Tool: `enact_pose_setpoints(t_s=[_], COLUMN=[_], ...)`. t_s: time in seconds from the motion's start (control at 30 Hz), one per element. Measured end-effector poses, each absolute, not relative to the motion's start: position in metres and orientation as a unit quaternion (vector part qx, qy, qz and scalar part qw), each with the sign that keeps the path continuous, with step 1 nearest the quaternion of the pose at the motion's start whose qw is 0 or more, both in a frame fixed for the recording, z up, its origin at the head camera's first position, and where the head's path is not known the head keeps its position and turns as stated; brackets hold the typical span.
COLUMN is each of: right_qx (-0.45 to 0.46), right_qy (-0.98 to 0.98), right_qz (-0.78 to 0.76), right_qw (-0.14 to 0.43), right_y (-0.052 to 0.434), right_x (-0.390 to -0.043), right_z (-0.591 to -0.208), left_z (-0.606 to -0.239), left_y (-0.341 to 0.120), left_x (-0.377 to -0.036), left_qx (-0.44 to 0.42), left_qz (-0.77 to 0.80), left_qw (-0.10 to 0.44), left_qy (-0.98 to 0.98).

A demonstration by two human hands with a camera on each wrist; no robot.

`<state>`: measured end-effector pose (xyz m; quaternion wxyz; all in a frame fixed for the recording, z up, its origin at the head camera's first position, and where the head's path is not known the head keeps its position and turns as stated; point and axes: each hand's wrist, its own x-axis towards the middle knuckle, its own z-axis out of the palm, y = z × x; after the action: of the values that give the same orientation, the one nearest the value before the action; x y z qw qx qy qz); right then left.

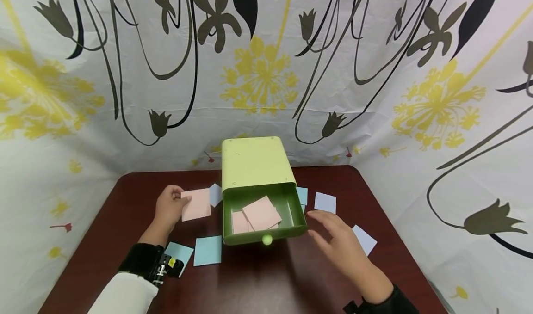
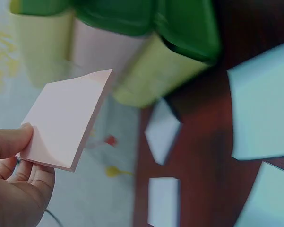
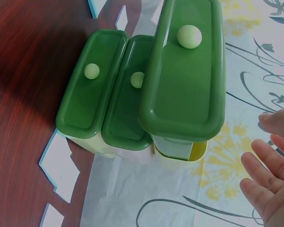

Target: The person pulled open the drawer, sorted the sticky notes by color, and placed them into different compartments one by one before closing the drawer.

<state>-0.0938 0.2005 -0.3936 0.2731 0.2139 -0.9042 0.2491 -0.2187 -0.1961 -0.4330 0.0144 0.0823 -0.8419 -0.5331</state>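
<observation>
A small cabinet (image 1: 258, 163) stands near the middle of the far edge of the dark reddish-brown tabletop (image 1: 258, 286), its green top drawer (image 1: 250, 237) pulled out toward the near edge, with the two drawers below it closed. Left of the drawer, toward the tabletop's left edge, the person's left hand (image 1: 170, 207) pinches a pink notepad (image 1: 199, 207) at its left side, thumb on the upper face and fingers underneath, holding it clear of the tabletop. More pink pads (image 1: 262, 213) lie overlapping inside the drawer. The right hand (image 1: 341, 244) is spread with its fingers apart, holding nothing, just beside the drawer's right front corner. Two pale blue pads (image 1: 207, 250) lie left of the drawer's front, one partly hidden by the left wrist, and a lavender pad (image 1: 215, 195) lies beside the cabinet's left side. Toward the right edge lie another blue pad (image 1: 302, 194) next to the drawer and two lavender pads (image 1: 325, 201), the nearer one partly behind the right hand. A patterned curtain (image 1: 266, 124) hangs beyond the far edge.
</observation>
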Motion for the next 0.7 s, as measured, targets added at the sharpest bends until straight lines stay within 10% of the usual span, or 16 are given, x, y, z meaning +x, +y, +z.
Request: enact_pose_setpoints(t_s=[0.7], right_qx=[0.164], right_qy=[-0.910], right_qz=[0.252], right_qw=[0.285], right_y=[0.224], right_x=[-0.081], right_z=[-0.392], left_z=[-0.354], left_y=[-0.117], left_x=[-0.184], left_qx=[-0.024], left_qz=[-0.569], left_qw=[0.028], left_qy=[-0.822])
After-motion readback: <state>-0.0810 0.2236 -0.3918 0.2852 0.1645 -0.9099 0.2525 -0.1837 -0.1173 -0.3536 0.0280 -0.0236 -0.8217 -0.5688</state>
